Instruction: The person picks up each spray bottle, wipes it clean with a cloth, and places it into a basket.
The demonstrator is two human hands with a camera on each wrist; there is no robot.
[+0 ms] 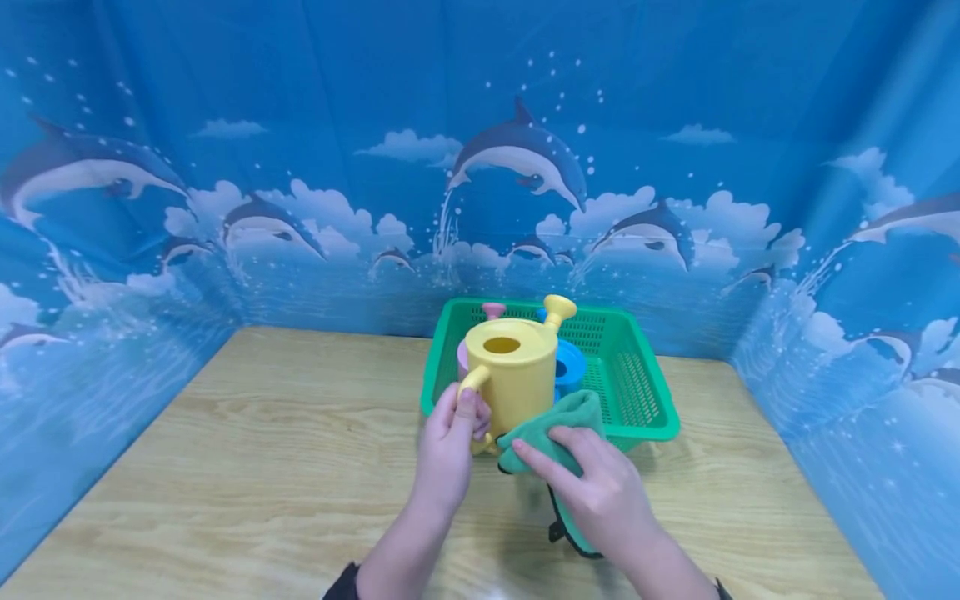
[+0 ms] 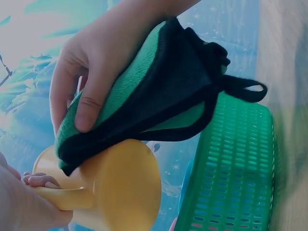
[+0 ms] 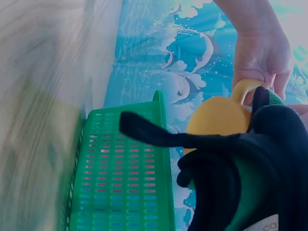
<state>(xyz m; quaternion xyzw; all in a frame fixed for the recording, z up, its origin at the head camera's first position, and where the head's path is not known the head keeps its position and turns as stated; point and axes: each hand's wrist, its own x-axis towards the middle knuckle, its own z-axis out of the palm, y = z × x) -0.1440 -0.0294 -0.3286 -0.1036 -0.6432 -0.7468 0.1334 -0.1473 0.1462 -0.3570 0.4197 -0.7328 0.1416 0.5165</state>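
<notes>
A yellow watering can [image 1: 517, 379] is held up in front of the basket, its spout pointing away to the right. My left hand [image 1: 453, 433] grips the can's handle [image 1: 474, 379] with curled fingers. In my right hand [image 1: 600, 487] is a green cloth [image 1: 558, 429] with black edging, pinched between fingers and thumb and pressed to the can's lower side. The left wrist view shows the cloth [image 2: 130, 96] folded over the can [image 2: 130, 185] near its base, a black loop hanging free. In the right wrist view, the cloth [image 3: 250, 183] hides part of the can.
Behind the can, a green perforated basket [image 1: 641, 375] stands on the wooden table [image 1: 262, 450]. It holds a blue watering can [image 1: 570, 367] and a pink one [image 1: 492, 310], both partly hidden. A dolphin-printed backdrop [image 1: 360, 108] closes off the back and both sides.
</notes>
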